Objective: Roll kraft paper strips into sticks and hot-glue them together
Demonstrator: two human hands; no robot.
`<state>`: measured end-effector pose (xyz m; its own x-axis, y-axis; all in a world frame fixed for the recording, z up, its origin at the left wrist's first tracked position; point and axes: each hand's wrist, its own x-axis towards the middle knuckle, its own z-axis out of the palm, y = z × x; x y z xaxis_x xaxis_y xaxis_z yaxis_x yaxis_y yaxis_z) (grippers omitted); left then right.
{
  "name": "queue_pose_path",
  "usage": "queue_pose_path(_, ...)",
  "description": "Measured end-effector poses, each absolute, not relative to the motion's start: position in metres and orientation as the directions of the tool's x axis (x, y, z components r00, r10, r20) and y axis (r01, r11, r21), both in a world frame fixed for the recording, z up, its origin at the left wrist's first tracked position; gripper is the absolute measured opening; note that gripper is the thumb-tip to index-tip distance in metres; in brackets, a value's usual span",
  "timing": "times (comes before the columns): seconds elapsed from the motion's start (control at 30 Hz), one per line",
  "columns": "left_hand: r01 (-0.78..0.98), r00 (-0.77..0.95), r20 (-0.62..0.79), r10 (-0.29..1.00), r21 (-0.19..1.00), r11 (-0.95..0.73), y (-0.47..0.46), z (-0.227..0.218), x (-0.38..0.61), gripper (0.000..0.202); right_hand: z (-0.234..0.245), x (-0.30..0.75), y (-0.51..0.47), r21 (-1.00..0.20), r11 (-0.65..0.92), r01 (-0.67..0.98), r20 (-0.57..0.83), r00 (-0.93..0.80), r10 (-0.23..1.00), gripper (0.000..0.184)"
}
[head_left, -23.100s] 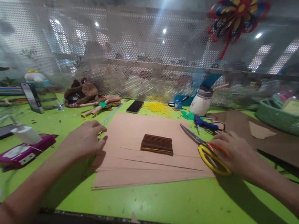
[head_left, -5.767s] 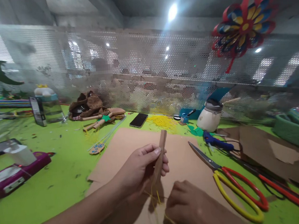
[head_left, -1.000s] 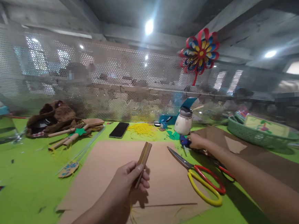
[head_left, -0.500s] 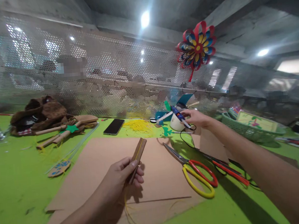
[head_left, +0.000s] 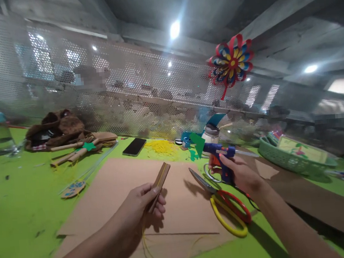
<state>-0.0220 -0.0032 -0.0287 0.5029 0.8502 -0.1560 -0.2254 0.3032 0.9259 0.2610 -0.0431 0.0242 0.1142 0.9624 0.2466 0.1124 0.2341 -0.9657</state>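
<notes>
My left hand [head_left: 149, 200] is closed around a narrow folded cardboard strip [head_left: 161, 177], held tilted above the large cardboard sheet [head_left: 111, 193]. A yellow strand [head_left: 144, 242] runs along the strip and hangs below my hand. In my right hand [head_left: 237, 171] is a blue glue gun [head_left: 221, 151], gripped by its handle, its front end towards the left. Scissors [head_left: 230, 212] with one red and one yellow handle lie between my hands, blades pointing away over the cardboard.
Behind the sheet lie a phone [head_left: 134, 146] and a heap of yellow strands [head_left: 163, 146]. Cardboard sticks with a green star [head_left: 88, 146] are at the left. A green basket [head_left: 293, 161] stands at the right. A perforated panel [head_left: 132, 80] rises behind the table.
My right hand has lifted the glue gun from beside the white cup and drawn it nearer, turning it level. My left hand keeps its hold on the strip. The view has shifted slightly.
</notes>
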Motion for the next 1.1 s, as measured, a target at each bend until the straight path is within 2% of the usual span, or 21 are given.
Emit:
queue_pose_path(0.07,-0.221,0.501,-0.159,0.851,0.927,0.303,-0.004,-0.029,-0.022,0.026,0.019,0.248,-0.051,-0.971,0.225,0.073,0.233,0.110,0.966,0.030)
queue_pose_path(0.17,-0.198,0.489,-0.171,0.856,0.933,0.299,-0.006,-0.028,-0.023,0.025,0.013,0.240,-0.056,-0.934,0.205,0.293,0.257,0.152,0.954,0.030)
queue_pose_path(0.23,-0.212,0.474,-0.177,0.863,0.928,0.307,-0.006,-0.026,-0.023,0.023,0.009,0.239,-0.058,-0.847,0.207,0.490,0.317,0.153,0.936,0.029)
queue_pose_path(0.33,-0.260,0.449,-0.153,0.880,0.920,0.293,-0.003,-0.023,-0.025,0.019,0.004,0.239,-0.058,-0.695,0.285,0.660,0.442,0.081,0.893,0.021)
queue_pose_path(0.43,-0.282,0.424,-0.086,0.901,0.933,0.222,0.003,-0.019,-0.028,0.017,-0.002,0.237,-0.058,-0.525,0.431,0.734,0.590,-0.051,0.806,0.018)
queue_pose_path(0.53,-0.247,0.406,-0.031,0.913,0.958,0.143,0.007,-0.014,-0.031,0.021,-0.007,0.231,-0.059,-0.438,0.503,0.745,0.625,-0.150,0.766,0.026)
queue_pose_path(0.73,-0.069,0.378,0.079,0.923,0.996,-0.056,-0.004,0.007,-0.030,0.022,-0.006,0.204,-0.070,-0.431,0.515,0.741,0.582,-0.207,0.786,0.030)
queue_pose_path(0.9,-0.046,0.392,0.099,0.915,0.995,-0.088,-0.008,0.004,-0.026,0.022,-0.006,0.186,-0.076,-0.415,0.532,0.738,0.575,-0.241,0.782,0.024)
queue_pose_path(1.0,-0.058,0.350,0.075,0.934,0.997,-0.058,-0.003,-0.007,-0.026,0.022,-0.009,0.186,-0.076,-0.503,0.539,0.676,0.578,-0.201,0.791,0.022)
queue_pose_path(1.1,-0.100,0.315,0.064,0.947,0.994,-0.034,0.004,-0.015,-0.027,0.021,-0.009,0.191,-0.078,-0.703,0.401,0.588,0.485,-0.016,0.874,0.019)
